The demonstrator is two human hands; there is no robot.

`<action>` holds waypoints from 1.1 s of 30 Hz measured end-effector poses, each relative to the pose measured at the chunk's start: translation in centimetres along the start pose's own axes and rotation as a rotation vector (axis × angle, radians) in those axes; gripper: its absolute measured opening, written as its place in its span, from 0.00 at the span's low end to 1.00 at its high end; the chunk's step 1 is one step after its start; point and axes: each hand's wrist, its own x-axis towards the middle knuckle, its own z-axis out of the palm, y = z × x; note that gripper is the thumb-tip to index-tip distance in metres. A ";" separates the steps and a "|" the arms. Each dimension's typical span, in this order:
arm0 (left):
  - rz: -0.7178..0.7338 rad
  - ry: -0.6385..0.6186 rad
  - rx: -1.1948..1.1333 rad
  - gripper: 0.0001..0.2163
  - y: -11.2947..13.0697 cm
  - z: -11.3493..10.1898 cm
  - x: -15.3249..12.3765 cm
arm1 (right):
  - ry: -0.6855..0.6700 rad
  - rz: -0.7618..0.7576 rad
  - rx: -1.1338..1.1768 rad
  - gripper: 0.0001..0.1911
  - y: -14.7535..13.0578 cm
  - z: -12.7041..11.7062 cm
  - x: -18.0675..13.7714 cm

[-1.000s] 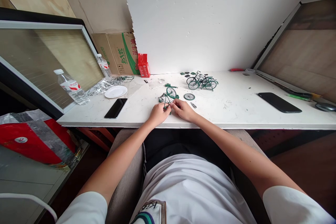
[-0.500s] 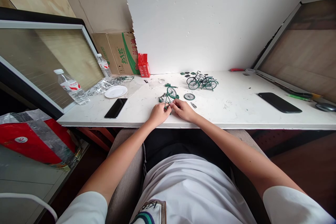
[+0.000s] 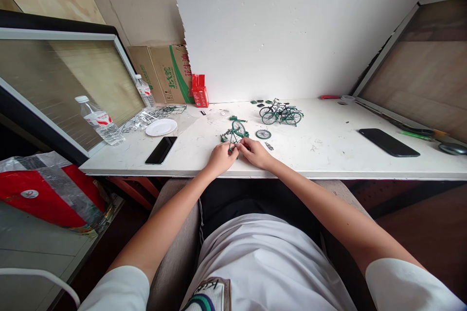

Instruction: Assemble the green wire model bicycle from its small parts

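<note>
A small green model bicycle, only partly put together, stands tilted near the table's front edge with one wheel showing. My left hand is closed on the lower part of its frame. Fingertips of my right hand are pinched at the same spot, touching the left fingertips; whatever lies between them is too small to make out. A loose green wheel lies flat just beyond the right hand. Beside that hand is a small grey part. Behind the model lies a small green piece.
Finished-looking model bicycles stand at the back. Left are a phone, a white plate, part frames and water bottles. At right lie a black phone-like slab and a mouse. A white board rises behind.
</note>
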 end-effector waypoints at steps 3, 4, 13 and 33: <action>-0.005 -0.005 0.008 0.15 0.1 0.0 0.0 | -0.001 0.002 -0.005 0.20 -0.1 0.0 0.0; -0.009 -0.006 0.014 0.15 0.1 -0.1 0.0 | 0.000 0.002 -0.007 0.20 -0.1 -0.1 0.0; 0.003 -0.004 0.032 0.15 0.0 0.0 0.0 | -0.001 0.000 -0.019 0.20 0.0 0.0 0.0; -0.001 -0.009 0.041 0.14 0.2 -0.1 0.0 | -0.001 -0.003 -0.037 0.20 0.0 0.0 -0.1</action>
